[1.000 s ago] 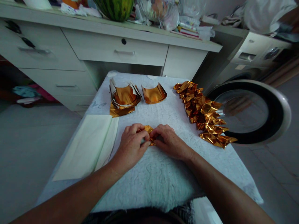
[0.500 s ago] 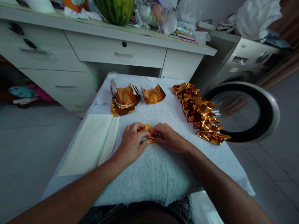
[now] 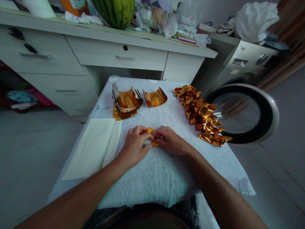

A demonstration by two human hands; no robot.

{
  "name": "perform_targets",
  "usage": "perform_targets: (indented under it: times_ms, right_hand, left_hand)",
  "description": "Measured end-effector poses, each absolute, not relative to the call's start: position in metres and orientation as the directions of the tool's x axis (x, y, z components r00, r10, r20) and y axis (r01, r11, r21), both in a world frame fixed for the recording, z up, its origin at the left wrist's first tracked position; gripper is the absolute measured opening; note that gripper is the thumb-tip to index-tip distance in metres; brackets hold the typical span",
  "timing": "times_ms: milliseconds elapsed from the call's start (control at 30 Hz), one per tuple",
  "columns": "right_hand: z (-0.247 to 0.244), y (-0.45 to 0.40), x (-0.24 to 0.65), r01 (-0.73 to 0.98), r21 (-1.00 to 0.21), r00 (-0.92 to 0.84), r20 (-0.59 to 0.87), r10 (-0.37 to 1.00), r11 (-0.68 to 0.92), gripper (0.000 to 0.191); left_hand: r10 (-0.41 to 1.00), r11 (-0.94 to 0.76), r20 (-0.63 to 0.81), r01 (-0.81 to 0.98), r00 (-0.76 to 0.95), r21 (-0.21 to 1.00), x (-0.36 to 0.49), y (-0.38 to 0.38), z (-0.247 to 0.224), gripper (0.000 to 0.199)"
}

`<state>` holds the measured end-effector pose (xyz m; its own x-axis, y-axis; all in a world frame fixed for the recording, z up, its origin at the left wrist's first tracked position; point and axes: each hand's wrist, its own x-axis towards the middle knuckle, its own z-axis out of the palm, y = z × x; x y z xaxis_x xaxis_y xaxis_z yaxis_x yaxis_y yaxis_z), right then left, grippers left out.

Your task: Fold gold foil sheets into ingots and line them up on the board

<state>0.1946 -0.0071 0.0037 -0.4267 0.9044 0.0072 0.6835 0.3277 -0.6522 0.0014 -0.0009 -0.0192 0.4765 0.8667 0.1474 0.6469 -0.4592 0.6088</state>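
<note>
Beyond a cloth-covered table [image 3: 152, 178] runs a white drawer unit [image 3: 100, 55]. Around the middle of the table lies a small gold foil piece [image 3: 150, 130], largely hidden by the fingers working at it. On its left side the left hand [image 3: 137, 143] pinches it between thumb and fingers; on its right side the right hand [image 3: 170, 140] grips it too, fingertips closed and just beside the other hand's. White paper sheets [image 3: 89, 146] lie flat along the table's left edge. Past them, toward the far left corner, sits a stack of curled gold sheets [image 3: 127, 99], and near the far edge, to its right, stands a single curled sheet [image 3: 155, 98]. Folded gold shapes [image 3: 203, 116] line the right edge in an overlapping row. Outside that edge, a washing machine [image 3: 247, 58] has its round door [image 3: 269, 114] swung open. On the drawer unit's top rests a watermelon [image 3: 115, 12].
</note>
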Motion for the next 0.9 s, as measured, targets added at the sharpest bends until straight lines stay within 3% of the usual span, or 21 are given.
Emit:
perform_targets:
  times_ms: [300,900]
  right_hand:
    - [0.0038,-0.0079,0.1968,0.673,-0.652,-0.455,0.007,0.89,0.349,0.009]
    - [0.0063,-0.0108,0.1968,0.707,-0.62,-0.475,-0.062,0.878,0.339,0.011]
  left_hand:
    - [0.877,-0.435,0.13,0.647,0.463,0.627,0.0012,-0.0039,-0.0159,0.005]
    - [0.866,-0.451,0.114,0.661,0.488,0.6,-0.0009,-0.0019,-0.0175,0.01]
